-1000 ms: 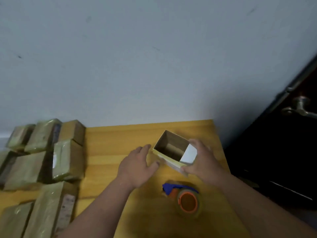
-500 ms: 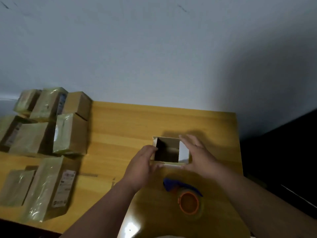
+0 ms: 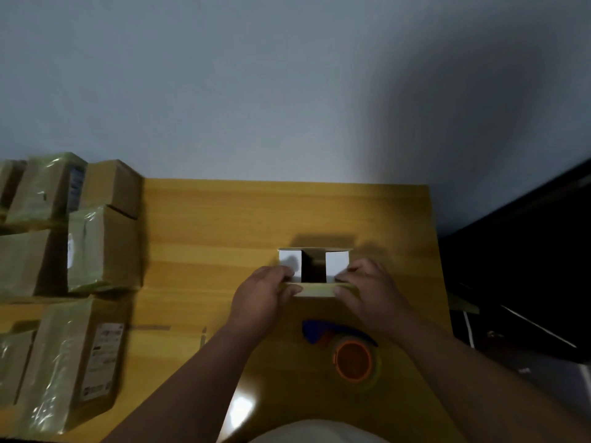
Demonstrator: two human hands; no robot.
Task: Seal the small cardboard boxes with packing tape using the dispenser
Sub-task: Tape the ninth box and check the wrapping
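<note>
Only one view to go on, the head camera looking down. The small cardboard box (image 3: 314, 266) sits on the yellow wooden worktop (image 3: 208, 238), right of centre, with its top partly open: two white side flaps are folded inward and a dark gap shows between them. The left hand (image 3: 263, 295) grips the near-left corner, fingers curled over the left flap and thumb on the near flap. The right hand (image 3: 367, 294) mirrors it at the near-right corner, grasping the box the same way. The near flap's long axis runs left to right between both hands, so it looks like the flap-folding step, not taping yet.

The tape dispenser (image 3: 343, 350), blue with an orange core, lies on the worktop just near of the box, under the right wrist. So the right hand is clearly the closer one to grab it, probably while the left hand holds the flaps down.

A pile of already wrapped parcels (image 3: 96, 247) sits at the left, well apart from the box.
</note>
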